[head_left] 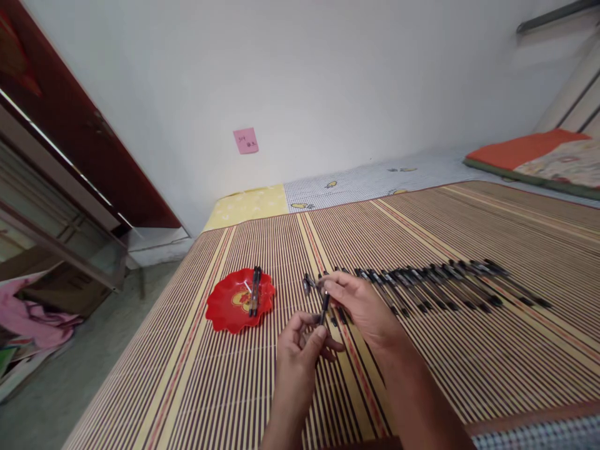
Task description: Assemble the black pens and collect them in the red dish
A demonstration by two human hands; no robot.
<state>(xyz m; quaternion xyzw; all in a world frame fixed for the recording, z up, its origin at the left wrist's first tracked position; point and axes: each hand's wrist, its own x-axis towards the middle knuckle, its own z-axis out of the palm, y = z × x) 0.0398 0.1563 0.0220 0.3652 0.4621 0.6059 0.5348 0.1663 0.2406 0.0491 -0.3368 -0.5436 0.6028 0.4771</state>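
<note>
A black pen [324,307] stands tilted between my two hands, over the striped mat [225,387]. The thumb and fingers of my left hand [302,347] pinch its lower end. At its upper end, the fingertips of my right hand [359,306] are closed on it. Left of my hands lies a red scalloped plate [218,303] with a few dark pens [255,292] lying side by side across its right part. To the right runs a long row of black pens [435,287], laid slantwise on the mat. A few small dark pieces [307,284] lie just beyond my hands, partly hidden.
Behind the mat is a white wall [328,81] with a pink note [246,140] stuck on it. A folded orange quilt [529,152] rests at the far right. On the left, past the bed's edge, are a dark red door [89,125] and a cardboard box [70,290].
</note>
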